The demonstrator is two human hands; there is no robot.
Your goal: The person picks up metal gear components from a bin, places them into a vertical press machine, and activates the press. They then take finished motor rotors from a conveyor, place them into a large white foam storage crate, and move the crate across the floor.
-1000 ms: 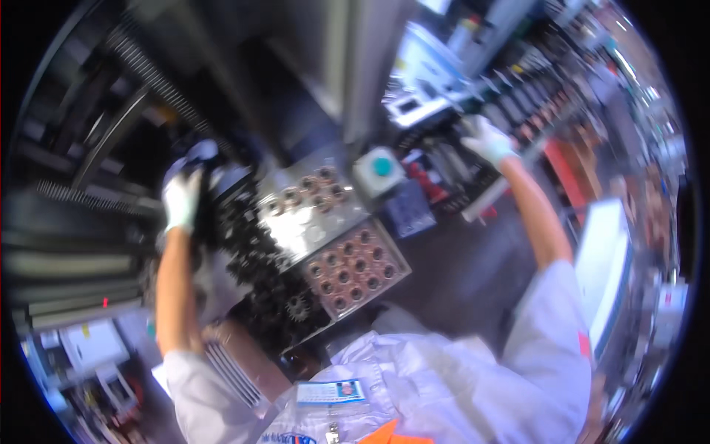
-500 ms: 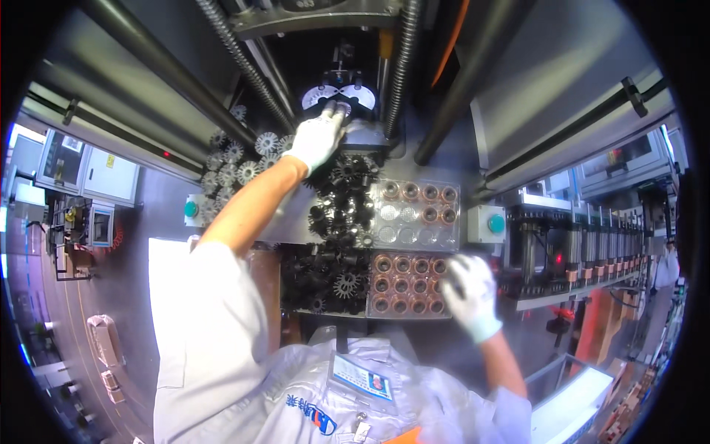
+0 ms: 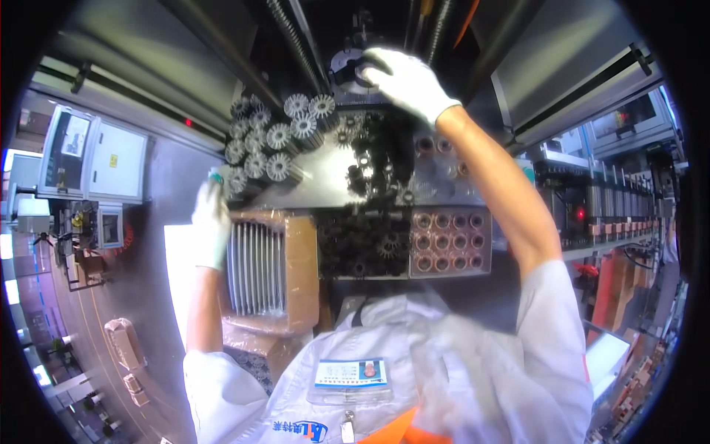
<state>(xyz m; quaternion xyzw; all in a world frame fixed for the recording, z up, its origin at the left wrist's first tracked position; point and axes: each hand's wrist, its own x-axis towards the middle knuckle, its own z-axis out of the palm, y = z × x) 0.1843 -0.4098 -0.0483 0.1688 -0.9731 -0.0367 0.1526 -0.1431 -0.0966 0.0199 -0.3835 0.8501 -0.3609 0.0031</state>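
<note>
Trading places describes the hands; half a second ago the left one was at the round fixture (image 3: 347, 58) and the right one was by the copper-coloured rings, whereas now the gloved right hand (image 3: 403, 78) is at the fixture and the gloved left hand (image 3: 212, 226) is down beside the green button (image 3: 216, 177). The right hand's fingers are bent, their tips beside a black piece (image 3: 345, 72) that sits in the fixture, under the machine; whether they grip it or merely touch it, I cannot tell. The left hand points its fingers up at the button; contact or pressing cannot be made out, nor whether anything is in its palm. This exchange suggests, as a judgement, that the fixture is now in the right hand's care, with the left freed for the button. Silvery slotted stacks (image 3: 278, 136) stand on the left part of the table (image 3: 314, 177); black toothed parts (image 3: 362, 177) lie heaped near its middle; the ring tray (image 3: 450, 272) sits nearer the body, its rings in rows; a second, clear tray (image 3: 423, 177) is partly hidden by the right forearm.
</note>
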